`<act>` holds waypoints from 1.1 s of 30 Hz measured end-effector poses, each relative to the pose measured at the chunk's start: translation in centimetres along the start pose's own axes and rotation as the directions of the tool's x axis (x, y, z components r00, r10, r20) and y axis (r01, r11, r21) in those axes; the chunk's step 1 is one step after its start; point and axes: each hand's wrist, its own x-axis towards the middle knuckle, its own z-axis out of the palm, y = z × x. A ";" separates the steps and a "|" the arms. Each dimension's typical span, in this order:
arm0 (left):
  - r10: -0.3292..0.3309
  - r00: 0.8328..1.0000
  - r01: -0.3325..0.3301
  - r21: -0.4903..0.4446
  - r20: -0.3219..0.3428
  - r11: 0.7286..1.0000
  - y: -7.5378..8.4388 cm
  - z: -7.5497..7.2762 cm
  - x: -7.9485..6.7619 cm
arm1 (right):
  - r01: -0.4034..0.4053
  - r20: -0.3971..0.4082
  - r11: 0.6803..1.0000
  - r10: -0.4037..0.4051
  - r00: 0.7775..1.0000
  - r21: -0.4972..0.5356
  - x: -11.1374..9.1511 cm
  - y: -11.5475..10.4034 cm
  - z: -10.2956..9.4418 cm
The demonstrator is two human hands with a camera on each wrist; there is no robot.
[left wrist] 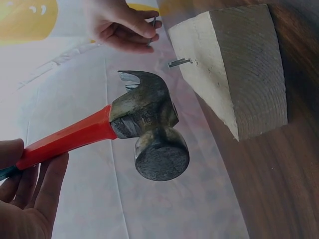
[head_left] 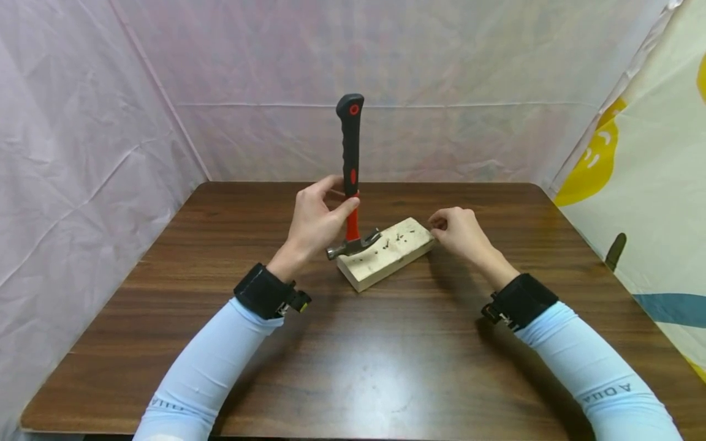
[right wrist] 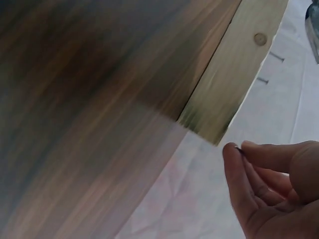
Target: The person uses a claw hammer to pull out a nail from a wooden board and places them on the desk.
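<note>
My left hand (head_left: 318,217) grips a claw hammer (head_left: 350,162) where the black grip meets the red neck. The hammer stands handle up, its metal head close over the left end of a pale wooden block (head_left: 380,264). In the left wrist view the hammer head (left wrist: 149,119) shows its round face and split claw. Between thumb and forefinger my right hand (head_left: 463,231) pinches a thin nail (left wrist: 152,29), just off the block's right end. Mostly hidden by the fingertips, the nail (right wrist: 239,149) shows only a short bit in the right wrist view. Other nails (left wrist: 180,62) stick up from the block's top.
The block lies at an angle on a brown wooden table (head_left: 380,367). A pale cloth (head_left: 386,141) hangs behind the far edge, and a printed cloth with yellow shapes (head_left: 662,202) hangs on the right. Small dark marks dot the block's top.
</note>
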 end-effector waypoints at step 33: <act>0.013 1.000 -0.014 0.045 0.017 0.999 -0.1 -0.4 0.1 | -0.193 0.237 0.942 0.261 0.936 -0.273 -0.8 5.2 -2.6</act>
